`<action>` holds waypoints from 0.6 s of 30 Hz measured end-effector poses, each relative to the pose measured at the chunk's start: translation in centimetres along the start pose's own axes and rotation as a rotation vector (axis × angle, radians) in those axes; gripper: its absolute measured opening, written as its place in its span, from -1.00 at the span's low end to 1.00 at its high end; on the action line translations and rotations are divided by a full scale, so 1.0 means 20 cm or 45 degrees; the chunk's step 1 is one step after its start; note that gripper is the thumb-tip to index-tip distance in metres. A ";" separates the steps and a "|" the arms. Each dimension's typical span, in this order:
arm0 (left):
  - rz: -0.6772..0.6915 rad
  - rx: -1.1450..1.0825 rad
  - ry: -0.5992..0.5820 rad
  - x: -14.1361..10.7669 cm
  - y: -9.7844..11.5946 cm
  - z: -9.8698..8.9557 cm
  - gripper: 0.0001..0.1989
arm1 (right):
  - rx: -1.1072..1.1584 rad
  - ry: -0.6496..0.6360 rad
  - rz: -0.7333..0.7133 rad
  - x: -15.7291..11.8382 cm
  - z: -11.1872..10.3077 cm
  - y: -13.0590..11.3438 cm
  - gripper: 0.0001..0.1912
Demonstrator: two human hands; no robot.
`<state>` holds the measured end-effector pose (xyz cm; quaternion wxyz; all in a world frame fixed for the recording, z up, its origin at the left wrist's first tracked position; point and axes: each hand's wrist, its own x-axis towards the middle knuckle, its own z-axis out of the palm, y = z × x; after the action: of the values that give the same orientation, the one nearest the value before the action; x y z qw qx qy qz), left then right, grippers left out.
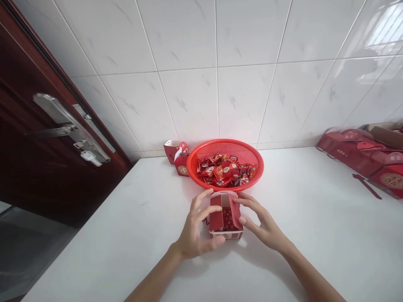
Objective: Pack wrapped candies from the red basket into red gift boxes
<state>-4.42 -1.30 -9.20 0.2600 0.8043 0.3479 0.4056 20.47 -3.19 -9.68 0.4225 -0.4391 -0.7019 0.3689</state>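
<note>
A small red cardboard gift box stands on the white tabletop in front of me, its top partly open. Its two side flaps lean inward, and between them a patterned red inside shows; I cannot tell whether there is anything in it. My left hand is at the box's left side, fingers spread, the index finger over the left flap and the thumb by the front edge. On the other side, my right hand holds the right flap with its fingertips and thumb. Just behind the box sits a red plastic basket of wrapped candies.
Two more red boxes stand left of the basket, near the tiled wall. Several red boxes are grouped at the far right, with a dark red ribbon-like strip beside them. A brown door with keys is at the left.
</note>
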 end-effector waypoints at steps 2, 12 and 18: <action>-0.022 0.025 -0.003 0.00 0.00 0.01 -0.50 | 0.005 -0.017 0.013 0.00 0.01 0.01 -0.51; -0.127 -0.003 -0.041 -0.01 -0.01 0.03 -0.64 | 0.013 -0.031 0.000 0.00 0.05 0.01 -0.57; -0.128 -0.027 0.035 -0.02 -0.02 0.05 -0.71 | 0.039 -0.023 0.000 -0.01 0.05 0.04 -0.58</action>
<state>-3.94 -1.57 -10.13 0.2837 0.7772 0.3873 0.4068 19.82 -3.18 -10.86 0.4229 -0.4294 -0.6998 0.3836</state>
